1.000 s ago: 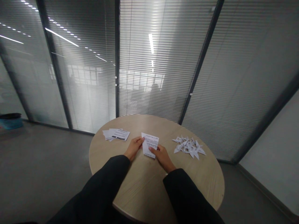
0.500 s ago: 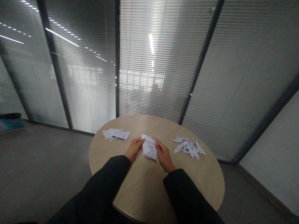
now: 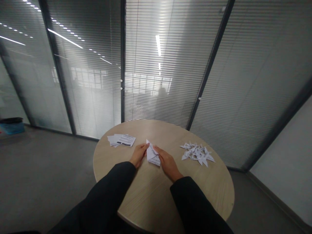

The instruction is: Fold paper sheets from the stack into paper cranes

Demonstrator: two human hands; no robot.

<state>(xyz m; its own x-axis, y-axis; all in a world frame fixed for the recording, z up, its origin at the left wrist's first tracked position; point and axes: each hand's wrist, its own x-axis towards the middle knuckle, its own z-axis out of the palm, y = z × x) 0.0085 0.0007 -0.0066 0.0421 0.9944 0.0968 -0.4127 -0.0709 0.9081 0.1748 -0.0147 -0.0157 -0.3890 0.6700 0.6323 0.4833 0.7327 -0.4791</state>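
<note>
A printed sheet of paper (image 3: 153, 158), partly folded, is held between my two hands above the middle of the round table. My left hand (image 3: 139, 155) pinches its left edge, thumb on top. On the other side, my right hand (image 3: 168, 162) grips a corner flap that is turned inward over the sheet, giving the top a pointed shape. The fingers beneath the paper are hidden. To the right lies a pile of folded white paper cranes (image 3: 197, 153). Several flat printed sheets (image 3: 122, 139) lie overlapping to the left.
The round wooden table (image 3: 146, 201) has its far edge close to a glass partition with blinds (image 3: 156, 107). A blue bin with a black liner (image 3: 12, 126) stands on the grey floor at far left. A white wall (image 3: 287, 182) rises at the right.
My right hand has moved left and turned the sheet's upper right corner inward, so the paper now looks narrower and pointed on top. My left hand has barely moved.
</note>
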